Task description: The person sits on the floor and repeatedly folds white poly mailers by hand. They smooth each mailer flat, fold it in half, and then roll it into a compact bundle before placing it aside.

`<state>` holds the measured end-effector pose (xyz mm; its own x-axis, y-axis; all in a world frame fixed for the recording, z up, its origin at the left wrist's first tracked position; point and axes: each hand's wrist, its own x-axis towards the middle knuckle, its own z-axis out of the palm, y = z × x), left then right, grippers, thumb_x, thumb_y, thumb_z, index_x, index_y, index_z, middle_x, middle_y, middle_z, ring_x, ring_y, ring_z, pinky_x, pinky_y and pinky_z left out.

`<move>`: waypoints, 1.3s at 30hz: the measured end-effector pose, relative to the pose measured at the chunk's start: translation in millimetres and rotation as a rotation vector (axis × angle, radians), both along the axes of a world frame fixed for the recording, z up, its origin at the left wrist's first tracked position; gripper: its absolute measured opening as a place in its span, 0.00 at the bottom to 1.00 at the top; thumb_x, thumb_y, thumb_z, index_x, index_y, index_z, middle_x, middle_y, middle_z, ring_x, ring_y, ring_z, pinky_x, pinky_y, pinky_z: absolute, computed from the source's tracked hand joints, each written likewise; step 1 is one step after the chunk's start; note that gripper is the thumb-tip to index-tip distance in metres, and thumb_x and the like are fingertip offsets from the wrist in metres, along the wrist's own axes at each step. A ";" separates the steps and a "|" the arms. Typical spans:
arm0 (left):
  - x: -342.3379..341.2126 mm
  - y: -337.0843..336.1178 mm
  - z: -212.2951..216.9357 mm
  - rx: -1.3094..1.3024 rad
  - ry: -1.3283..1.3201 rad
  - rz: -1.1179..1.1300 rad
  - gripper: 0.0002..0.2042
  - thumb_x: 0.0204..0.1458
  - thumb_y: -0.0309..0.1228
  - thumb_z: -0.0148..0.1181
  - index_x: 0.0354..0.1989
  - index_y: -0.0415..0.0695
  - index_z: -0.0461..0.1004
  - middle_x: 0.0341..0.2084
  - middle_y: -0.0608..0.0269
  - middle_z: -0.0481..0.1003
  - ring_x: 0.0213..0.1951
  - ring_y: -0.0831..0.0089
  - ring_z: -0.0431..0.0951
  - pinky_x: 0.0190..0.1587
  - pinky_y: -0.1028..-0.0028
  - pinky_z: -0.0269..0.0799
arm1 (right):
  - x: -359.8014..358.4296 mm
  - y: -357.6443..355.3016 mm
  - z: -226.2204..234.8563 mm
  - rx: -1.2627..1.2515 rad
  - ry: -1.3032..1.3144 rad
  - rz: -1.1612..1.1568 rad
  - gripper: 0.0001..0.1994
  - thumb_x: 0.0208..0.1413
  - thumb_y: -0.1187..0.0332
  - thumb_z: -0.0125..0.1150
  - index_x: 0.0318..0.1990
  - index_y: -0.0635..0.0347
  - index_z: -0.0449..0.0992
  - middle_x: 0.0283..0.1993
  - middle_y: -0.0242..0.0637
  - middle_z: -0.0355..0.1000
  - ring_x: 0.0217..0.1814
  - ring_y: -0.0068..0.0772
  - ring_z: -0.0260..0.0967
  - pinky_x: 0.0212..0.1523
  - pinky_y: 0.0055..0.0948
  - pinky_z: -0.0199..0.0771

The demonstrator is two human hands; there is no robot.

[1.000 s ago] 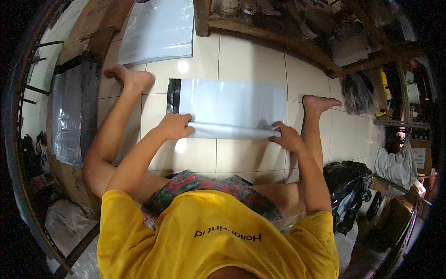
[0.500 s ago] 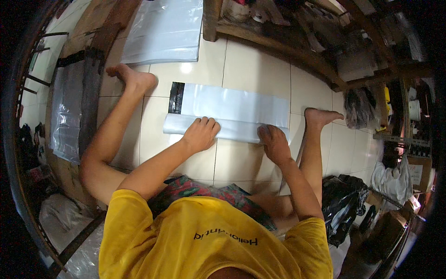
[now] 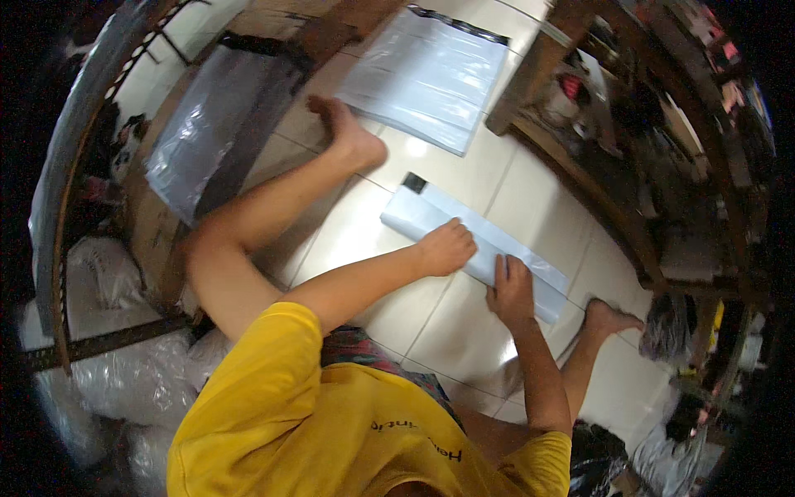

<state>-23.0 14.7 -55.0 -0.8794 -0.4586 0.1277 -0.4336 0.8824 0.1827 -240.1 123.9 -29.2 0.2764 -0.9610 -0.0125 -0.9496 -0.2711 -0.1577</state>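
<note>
A pale grey plastic mailing bag (image 3: pixel 418 214) lies on the floor between my legs, folded into a long narrow strip. Its black end band (image 3: pixel 414 183) shows at the far left corner. My left hand (image 3: pixel 447 248) rests on the near folded layer at about the middle, fingers curled against the plastic. Close by on the right, my right hand (image 3: pixel 512 290) has its fingers together on the fold, with the thumb at the near edge. A thin flap beyond the fold stays flat. What lies under the fingers is hidden.
A stack of flat grey mailing bags (image 3: pixel 426 79) lies beyond my left foot. More bags (image 3: pixel 211 116) lie on cardboard at the left. A wooden shelf (image 3: pixel 580 182) stands at the far right, its leg near the floor bags. Black plastic (image 3: pixel 592 455) is beside my right leg.
The bag has been folded over further, leaving a narrower flat flap. My hands have come closer together. The whole view has turned, so the bag now slants down to the right.
</note>
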 end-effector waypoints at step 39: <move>-11.2 44.3 124.3 0.644 0.894 0.261 0.56 0.25 0.37 0.87 0.65 0.41 0.54 0.54 0.49 0.67 0.54 0.51 0.72 0.56 0.60 0.70 | 40.3 16.3 178.2 0.083 -1.069 -0.253 0.47 0.34 0.60 0.85 0.64 0.65 0.65 0.66 0.46 0.65 0.71 0.42 0.58 0.72 0.42 0.55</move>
<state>-34.1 59.0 69.3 -0.4595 -0.8221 0.3363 -0.0766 0.4139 0.9071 -199.8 140.2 148.9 -0.0212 -0.9986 0.0483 -0.3392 -0.0383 -0.9399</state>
